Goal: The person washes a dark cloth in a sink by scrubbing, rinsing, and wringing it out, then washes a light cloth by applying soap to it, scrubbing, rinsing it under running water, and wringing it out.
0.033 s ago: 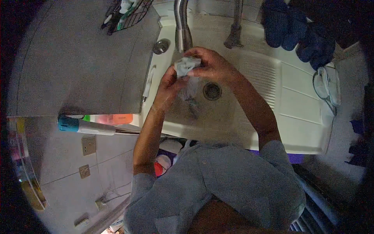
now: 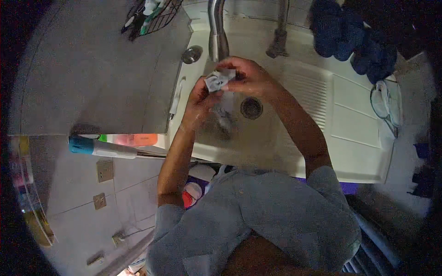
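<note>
Both hands meet over the left part of the cream sink basin, just below the steel tap. Between them is a small wet white cloth, bunched up, with a dark mark or fold on it. My left hand grips the cloth from the near left side. From the far right, my right hand pinches its other edge, fingers curled round it. A blurred pale streak, seemingly water, falls below the cloth. The round drain lies to the right of my left hand.
A ribbed washboard is moulded into the sink's right side. A second dark spout stands behind. Dark blue slippers hang at the far right, above pale footwear. A wire basket is at the upper left.
The white cloth has shifted and spread slightly between my fingers, showing a flatter face. The blurred streak below it has changed shape. Both hands keep their hold in nearly the same place.
</note>
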A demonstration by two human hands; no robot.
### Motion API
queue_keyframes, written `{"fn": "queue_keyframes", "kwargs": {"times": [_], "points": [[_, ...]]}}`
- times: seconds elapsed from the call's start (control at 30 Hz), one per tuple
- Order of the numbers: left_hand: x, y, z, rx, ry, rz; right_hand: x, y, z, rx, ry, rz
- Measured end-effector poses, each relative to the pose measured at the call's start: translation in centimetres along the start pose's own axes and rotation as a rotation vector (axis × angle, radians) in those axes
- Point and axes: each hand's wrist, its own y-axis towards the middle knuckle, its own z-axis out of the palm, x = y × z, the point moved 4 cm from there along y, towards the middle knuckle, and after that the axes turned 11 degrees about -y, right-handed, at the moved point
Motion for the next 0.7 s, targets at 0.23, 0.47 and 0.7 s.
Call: {"fn": "queue_keyframes", "kwargs": {"times": [0.23, 0.47, 0.7], "points": [[-1.0, -0.9, -2.1, -0.141, -0.246, 0.234, 1.2, 0.6, 1.4, -0.011, 0.019, 0.193], [-1.5, -1.6, -3.5, -0.138, -0.192, 0.366, 1.8, 2.0, 3.3, -0.072, 0.239, 0.141], [-1.7, -2.2, -3.5, -0.264, -0.379, 0.376, 2.3, 2.3, 4.5, 0.096, 0.084, 0.101]]}}
